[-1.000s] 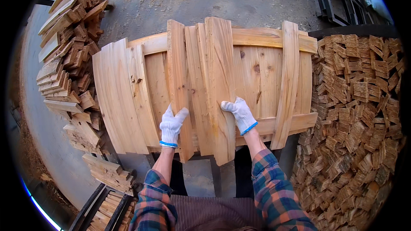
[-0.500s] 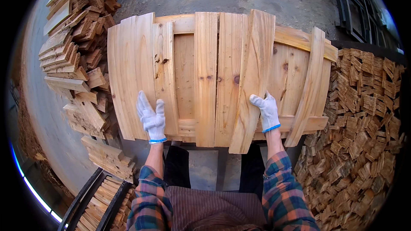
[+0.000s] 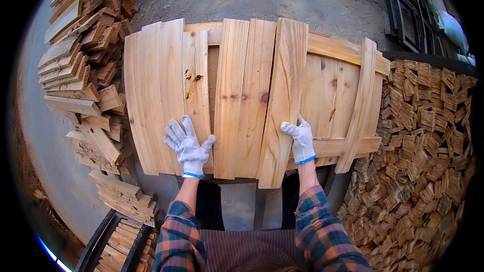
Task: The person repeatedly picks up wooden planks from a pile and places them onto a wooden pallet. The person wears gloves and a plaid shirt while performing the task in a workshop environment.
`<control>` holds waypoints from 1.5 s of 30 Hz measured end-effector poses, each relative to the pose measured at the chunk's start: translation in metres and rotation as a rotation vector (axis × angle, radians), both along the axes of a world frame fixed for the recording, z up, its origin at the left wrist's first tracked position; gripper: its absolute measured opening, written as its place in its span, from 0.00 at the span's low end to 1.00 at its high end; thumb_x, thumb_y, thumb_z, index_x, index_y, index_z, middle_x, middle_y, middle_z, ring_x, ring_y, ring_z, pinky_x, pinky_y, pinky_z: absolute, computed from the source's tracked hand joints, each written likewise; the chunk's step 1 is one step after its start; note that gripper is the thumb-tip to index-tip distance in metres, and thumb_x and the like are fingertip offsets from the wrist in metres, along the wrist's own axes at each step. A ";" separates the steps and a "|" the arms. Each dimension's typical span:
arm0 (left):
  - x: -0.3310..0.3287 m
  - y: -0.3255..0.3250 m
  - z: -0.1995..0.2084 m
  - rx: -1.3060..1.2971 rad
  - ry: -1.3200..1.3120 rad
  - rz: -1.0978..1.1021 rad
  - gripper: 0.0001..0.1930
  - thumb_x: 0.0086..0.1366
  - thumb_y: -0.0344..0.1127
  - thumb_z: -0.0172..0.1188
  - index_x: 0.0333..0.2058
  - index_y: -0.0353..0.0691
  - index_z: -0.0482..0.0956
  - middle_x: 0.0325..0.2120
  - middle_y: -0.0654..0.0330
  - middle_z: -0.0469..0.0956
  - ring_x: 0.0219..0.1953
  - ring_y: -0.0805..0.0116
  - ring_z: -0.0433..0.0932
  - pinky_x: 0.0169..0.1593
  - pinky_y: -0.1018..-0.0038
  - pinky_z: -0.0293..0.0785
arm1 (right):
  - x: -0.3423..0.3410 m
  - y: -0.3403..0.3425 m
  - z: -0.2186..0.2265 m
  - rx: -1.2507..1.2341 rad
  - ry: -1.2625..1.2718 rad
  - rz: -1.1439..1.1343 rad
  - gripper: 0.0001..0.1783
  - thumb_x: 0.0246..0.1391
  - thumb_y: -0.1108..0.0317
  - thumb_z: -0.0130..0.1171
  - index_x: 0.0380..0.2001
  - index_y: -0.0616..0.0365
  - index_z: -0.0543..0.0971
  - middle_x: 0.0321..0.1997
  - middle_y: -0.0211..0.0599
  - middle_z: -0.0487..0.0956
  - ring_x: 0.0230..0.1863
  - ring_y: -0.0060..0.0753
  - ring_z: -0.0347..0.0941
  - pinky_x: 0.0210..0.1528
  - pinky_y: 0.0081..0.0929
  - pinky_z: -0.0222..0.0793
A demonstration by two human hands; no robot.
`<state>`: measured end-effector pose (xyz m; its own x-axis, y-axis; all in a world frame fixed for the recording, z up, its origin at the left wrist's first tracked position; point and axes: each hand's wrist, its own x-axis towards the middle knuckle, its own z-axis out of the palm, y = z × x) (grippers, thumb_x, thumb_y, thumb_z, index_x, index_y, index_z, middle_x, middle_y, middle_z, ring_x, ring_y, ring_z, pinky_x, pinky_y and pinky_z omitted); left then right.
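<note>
My left hand (image 3: 188,143), in a white knit glove with a blue cuff, lies open with fingers spread. It rests on the left group of boards, its thumb reaching across the narrow gap (image 3: 213,65) toward the middle boards (image 3: 233,95). My right hand (image 3: 301,139), gloved the same way, grips the right edge of a loose, slightly slanted wooden board (image 3: 282,95). The thumb sits on that board's face; the other fingers are along its edge and partly hidden. Beneath, crosswise slats (image 3: 343,146) run over a lower layer of boards (image 3: 330,95).
Another loose narrow board (image 3: 359,106) leans across the slats at right. Wood pieces are piled at left (image 3: 83,75), and a large stack of cut wood (image 3: 418,161) stands at right. A black metal rack (image 3: 118,236) holds strips at lower left; dark metal frames (image 3: 403,10) stand at far right.
My right hand and the slanted board have shifted left, and the middle boards now sit closer to the left group, narrowing the gap. My left hand has moved right and spread its fingers.
</note>
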<state>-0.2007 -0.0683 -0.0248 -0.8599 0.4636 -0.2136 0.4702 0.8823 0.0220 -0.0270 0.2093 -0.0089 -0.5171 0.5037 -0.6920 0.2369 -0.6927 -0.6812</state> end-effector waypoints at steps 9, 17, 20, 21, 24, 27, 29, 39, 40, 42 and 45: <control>0.067 0.032 0.002 0.143 -0.122 -0.328 0.56 0.44 0.70 0.67 0.65 0.40 0.60 0.69 0.33 0.43 0.70 0.26 0.36 0.65 0.27 0.30 | -0.030 -0.002 0.005 0.027 -0.020 0.121 0.45 0.45 0.71 0.72 0.65 0.74 0.62 0.57 0.42 0.75 0.56 0.29 0.71 0.59 0.23 0.66; 0.023 0.015 0.046 0.485 -0.265 -0.144 0.44 0.59 0.59 0.64 0.66 0.38 0.61 0.67 0.40 0.57 0.70 0.38 0.52 0.68 0.44 0.49 | -0.053 -0.005 0.039 0.909 -0.631 0.562 0.63 0.39 0.51 0.76 0.72 0.57 0.50 0.61 0.60 0.68 0.60 0.56 0.69 0.61 0.44 0.66; -0.046 0.005 0.057 0.726 -0.066 0.209 0.36 0.67 0.53 0.59 0.66 0.37 0.63 0.63 0.41 0.65 0.66 0.44 0.64 0.67 0.58 0.61 | -0.104 -0.030 0.045 0.988 -1.022 0.763 0.70 0.36 0.51 0.77 0.74 0.53 0.41 0.64 0.55 0.64 0.59 0.59 0.69 0.58 0.49 0.68; -0.080 -0.019 0.050 0.522 0.083 0.290 0.37 0.67 0.52 0.59 0.67 0.36 0.61 0.65 0.42 0.63 0.65 0.43 0.65 0.66 0.62 0.62 | -0.109 -0.027 0.047 0.932 -1.008 0.760 0.70 0.35 0.52 0.77 0.74 0.51 0.40 0.65 0.56 0.63 0.59 0.59 0.69 0.58 0.50 0.68; -0.179 -0.078 0.027 0.318 -0.007 0.489 0.40 0.68 0.61 0.52 0.66 0.35 0.61 0.61 0.41 0.68 0.61 0.44 0.70 0.62 0.64 0.66 | -0.108 -0.013 0.063 0.790 -0.948 0.742 0.71 0.33 0.55 0.78 0.74 0.48 0.40 0.65 0.56 0.62 0.57 0.60 0.69 0.59 0.51 0.67; -0.209 -0.080 0.000 0.182 -0.105 0.493 0.40 0.68 0.65 0.48 0.65 0.37 0.64 0.60 0.40 0.69 0.58 0.44 0.73 0.59 0.62 0.68 | -0.078 0.017 0.073 0.764 -0.916 0.636 0.71 0.33 0.56 0.77 0.74 0.44 0.39 0.64 0.56 0.63 0.59 0.62 0.68 0.60 0.51 0.67; -0.216 -0.085 -0.013 0.427 -0.127 0.525 0.37 0.69 0.60 0.51 0.64 0.34 0.66 0.57 0.44 0.74 0.54 0.50 0.76 0.58 0.66 0.69 | -0.049 0.043 0.052 0.816 -0.918 0.564 0.71 0.33 0.57 0.77 0.75 0.44 0.39 0.64 0.57 0.63 0.60 0.63 0.67 0.60 0.51 0.67; -0.225 -0.088 -0.026 0.807 -0.280 0.591 0.30 0.70 0.52 0.55 0.60 0.31 0.71 0.52 0.53 0.78 0.48 0.63 0.76 0.56 0.72 0.69 | -0.101 -0.021 0.052 0.880 -0.969 0.807 0.69 0.37 0.51 0.76 0.74 0.54 0.41 0.59 0.53 0.65 0.56 0.55 0.68 0.58 0.47 0.68; -0.227 -0.093 -0.027 0.770 -0.240 0.596 0.30 0.70 0.52 0.55 0.60 0.31 0.71 0.51 0.52 0.78 0.48 0.63 0.76 0.56 0.72 0.70 | -0.104 -0.019 0.053 0.846 -0.971 0.803 0.69 0.37 0.52 0.76 0.74 0.54 0.41 0.59 0.53 0.65 0.56 0.55 0.68 0.56 0.47 0.69; -0.234 -0.101 -0.027 0.703 -0.159 0.609 0.30 0.70 0.52 0.55 0.59 0.30 0.71 0.50 0.52 0.79 0.47 0.63 0.76 0.55 0.72 0.70 | -0.107 -0.009 0.073 0.699 -0.918 0.826 0.69 0.36 0.52 0.76 0.74 0.52 0.41 0.60 0.52 0.65 0.55 0.56 0.69 0.55 0.47 0.70; -0.235 -0.094 -0.029 0.703 -0.254 0.642 0.30 0.70 0.53 0.55 0.57 0.30 0.73 0.47 0.51 0.79 0.44 0.62 0.76 0.53 0.70 0.71 | -0.086 0.014 0.082 0.677 -1.003 0.741 0.70 0.36 0.53 0.77 0.74 0.49 0.40 0.61 0.52 0.65 0.54 0.57 0.70 0.53 0.49 0.71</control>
<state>-0.4361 -0.1626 -0.0541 -0.9594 0.0165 -0.2816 -0.1855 0.7152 0.6738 -0.1125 0.2233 0.0728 -0.2450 0.7143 -0.6555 0.9694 0.1904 -0.1549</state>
